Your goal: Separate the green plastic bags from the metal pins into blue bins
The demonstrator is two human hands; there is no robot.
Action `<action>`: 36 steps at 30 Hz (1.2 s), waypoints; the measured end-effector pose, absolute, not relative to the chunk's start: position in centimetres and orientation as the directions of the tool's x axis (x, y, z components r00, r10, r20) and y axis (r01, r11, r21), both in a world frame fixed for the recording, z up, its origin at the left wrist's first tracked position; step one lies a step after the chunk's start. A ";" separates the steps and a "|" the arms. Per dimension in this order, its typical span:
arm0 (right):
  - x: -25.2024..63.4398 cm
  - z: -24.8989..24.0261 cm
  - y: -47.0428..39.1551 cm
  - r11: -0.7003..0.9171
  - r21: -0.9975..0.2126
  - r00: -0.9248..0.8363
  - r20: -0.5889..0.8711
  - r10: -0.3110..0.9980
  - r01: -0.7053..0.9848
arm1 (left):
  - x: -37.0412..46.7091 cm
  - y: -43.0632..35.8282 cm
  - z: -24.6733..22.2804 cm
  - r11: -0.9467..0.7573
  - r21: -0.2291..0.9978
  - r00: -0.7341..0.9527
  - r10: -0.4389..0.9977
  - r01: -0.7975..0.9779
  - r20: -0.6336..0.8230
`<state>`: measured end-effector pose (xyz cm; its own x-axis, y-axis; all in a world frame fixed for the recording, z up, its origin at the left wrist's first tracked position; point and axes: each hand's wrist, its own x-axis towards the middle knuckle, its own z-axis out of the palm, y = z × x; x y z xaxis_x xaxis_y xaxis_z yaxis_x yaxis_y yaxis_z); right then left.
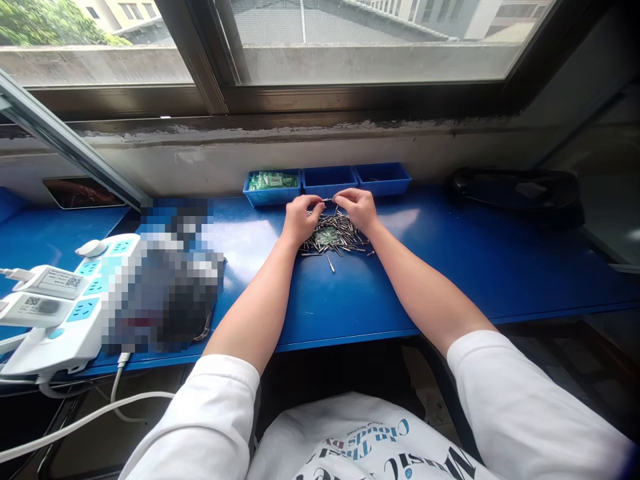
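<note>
My left hand (302, 219) and my right hand (358, 209) are raised over a pile of small metal pins (345, 230), fingertips pinched close together. Between them runs a thin metal pin (327, 199), gripped at either end; its fine detail is too small to make out. Within the pile lies a green-and-clear packet (326, 236), partly covered by pins. One loose pin (331, 264) rests on the blue table in front of the heap. Just behind my hands stand three joined blue bins, the left bin (273, 196) holding green packets.
The middle bin (330, 180) and the right bin (383, 180) sit by the wall; a few thin pieces show in the right one. A white power strip (95, 300) with plugs and a pixelated area occupy the left. A black case (515, 190) lies far right on the table (450, 267).
</note>
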<state>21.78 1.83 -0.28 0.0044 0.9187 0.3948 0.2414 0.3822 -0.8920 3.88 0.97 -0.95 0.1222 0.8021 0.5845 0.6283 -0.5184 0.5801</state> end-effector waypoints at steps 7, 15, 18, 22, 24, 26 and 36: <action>23.5 -0.1 2.4 0.189 -0.699 0.233 0.462 0.856 0.690 | 3.7 1.1 -1.0 -0.396 0.585 0.073 0.864 0.708 0.498; 24.8 -1.2 3.3 0.049 -0.504 0.195 0.421 0.886 0.862 | 3.8 1.1 -1.0 -0.332 0.575 0.094 0.910 0.748 0.404; 24.2 -1.1 3.0 0.059 -0.476 0.165 0.416 0.894 0.878 | 3.7 1.3 -1.1 -0.332 0.561 0.114 0.915 0.758 0.388; 22.9 -0.6 2.1 0.202 -0.458 0.039 0.464 0.885 0.866 | 3.7 1.4 -1.3 -0.331 0.536 0.129 0.916 0.777 0.380; 22.2 -0.4 1.6 0.303 -0.451 -0.071 0.462 0.884 0.840 | 3.7 1.5 -1.4 -0.329 0.527 0.132 0.917 0.783 0.376; 21.7 -0.4 1.1 0.372 -0.440 -0.182 0.416 0.891 0.817 | 3.8 1.4 -1.4 -0.330 0.523 0.138 0.918 0.786 0.372; 20.8 -0.9 0.6 0.454 -0.414 -0.354 0.297 0.887 0.789 | 3.9 1.0 -1.2 -0.405 0.509 0.227 0.898 0.760 0.376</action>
<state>20.84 0.56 -0.94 -0.3543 0.8867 0.2971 0.7891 0.4540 -0.4139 3.89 1.04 -1.17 0.2266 0.8985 0.3761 0.7597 -0.4047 0.5090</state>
